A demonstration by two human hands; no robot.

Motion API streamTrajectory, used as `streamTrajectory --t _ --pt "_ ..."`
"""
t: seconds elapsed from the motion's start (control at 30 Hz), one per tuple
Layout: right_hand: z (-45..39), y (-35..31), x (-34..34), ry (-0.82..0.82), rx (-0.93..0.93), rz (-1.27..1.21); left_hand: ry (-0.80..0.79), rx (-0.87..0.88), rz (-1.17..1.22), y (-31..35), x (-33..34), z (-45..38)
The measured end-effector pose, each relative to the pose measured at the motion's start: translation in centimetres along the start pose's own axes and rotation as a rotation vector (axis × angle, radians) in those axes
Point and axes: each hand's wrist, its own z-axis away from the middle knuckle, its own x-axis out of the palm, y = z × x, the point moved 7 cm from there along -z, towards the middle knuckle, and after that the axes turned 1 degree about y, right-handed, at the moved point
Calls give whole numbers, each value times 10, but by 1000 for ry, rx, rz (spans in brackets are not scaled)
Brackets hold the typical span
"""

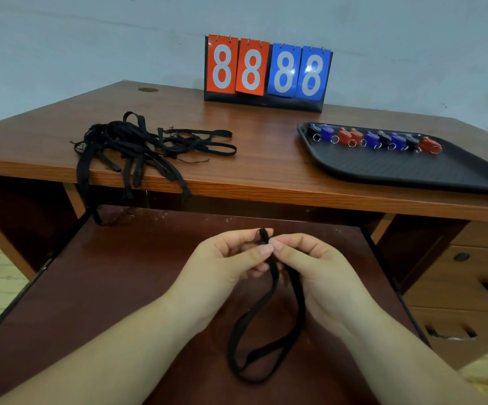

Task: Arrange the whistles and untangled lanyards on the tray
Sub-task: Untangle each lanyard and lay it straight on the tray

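Observation:
My left hand [225, 264] and my right hand [310, 267] meet over the pull-out shelf, both pinching the top end of one black lanyard [269, 325]. Its loop hangs down between my wrists onto the shelf. A tangled heap of black lanyards [137, 144] lies on the desk's left side, with several ends drooping over the front edge. A black tray [406, 168] sits at the right of the desk. Along its far edge stands a row of several whistles [374, 140], red, blue and black, each with a metal ring.
A flip scoreboard [267, 71] showing 8s stands at the back of the wooden desk [266, 159]. The dark pull-out shelf [120, 276] extends toward me. Drawers [470, 287] are at the lower right.

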Motion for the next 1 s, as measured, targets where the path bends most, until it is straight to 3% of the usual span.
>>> streamTrajectory --t 0.47,1.0 --pt "2 -1 9 -111 -28 25 64 80 -74 3 -7 -2" --pt "-14 -13 -24 7 -99 287 351 45 -16 12 -46 -13"
